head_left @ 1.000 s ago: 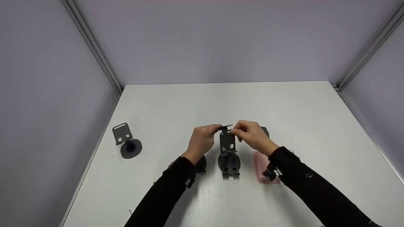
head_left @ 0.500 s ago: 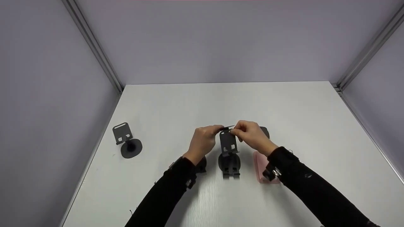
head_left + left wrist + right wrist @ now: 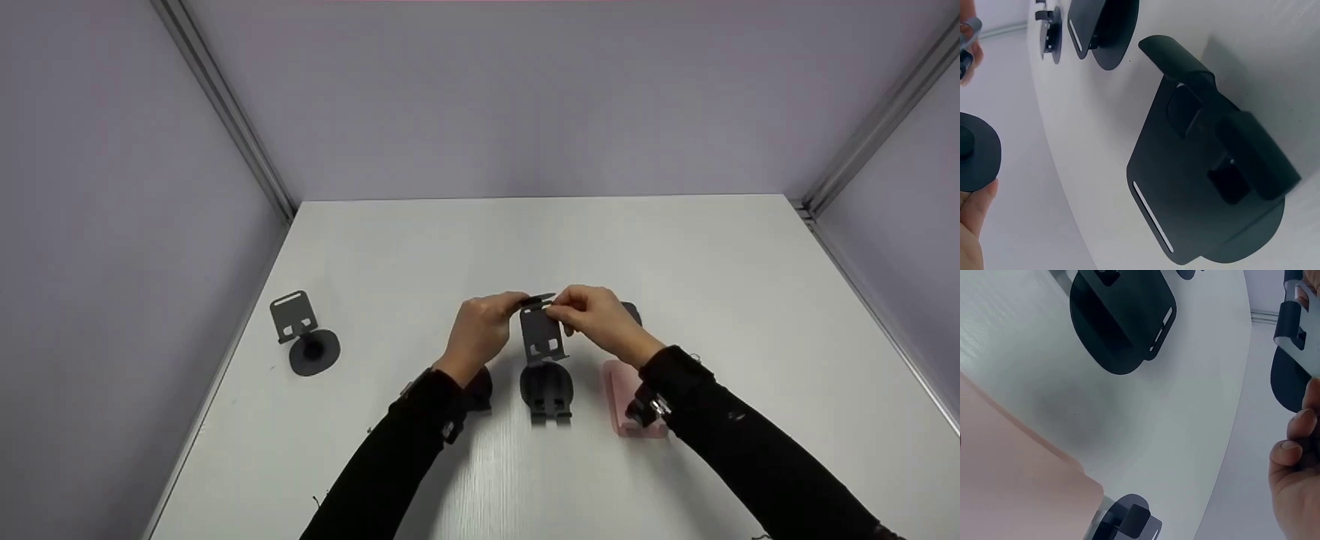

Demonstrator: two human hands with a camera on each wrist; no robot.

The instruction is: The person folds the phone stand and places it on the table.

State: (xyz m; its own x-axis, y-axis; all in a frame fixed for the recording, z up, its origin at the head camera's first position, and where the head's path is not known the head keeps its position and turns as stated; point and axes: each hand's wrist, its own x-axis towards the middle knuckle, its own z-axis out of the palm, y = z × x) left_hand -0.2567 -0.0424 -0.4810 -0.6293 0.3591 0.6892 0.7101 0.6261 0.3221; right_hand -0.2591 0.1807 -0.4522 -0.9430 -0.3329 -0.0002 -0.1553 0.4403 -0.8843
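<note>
Both hands hold a dark grey phone stand (image 3: pixel 541 330) in the air above the table's middle. My left hand (image 3: pixel 480 330) pinches the edge of its round base (image 3: pixel 979 152), which is uppermost. The fingers of my right hand (image 3: pixel 596 319) pinch the stand near where the plate meets the base, as the right wrist view (image 3: pixel 1297 461) also suggests; the exact contact is partly hidden. The slotted plate hangs toward me. Just below it in the head view, another dark phone stand (image 3: pixel 546 390) rests on the table.
A dark phone stand (image 3: pixel 304 334) stands at the left. Another (image 3: pixel 478 391) is partly hidden by my left wrist. Behind my right hand shows a further dark stand (image 3: pixel 632 311). A pink stand (image 3: pixel 619 394) sits under my right wrist. Walls border the white table (image 3: pixel 420 247).
The held phone stand's plate has tilted and risen slightly, so its lower end sits higher above the stand on the table. Both hands stay in nearly the same place and keep their grip.
</note>
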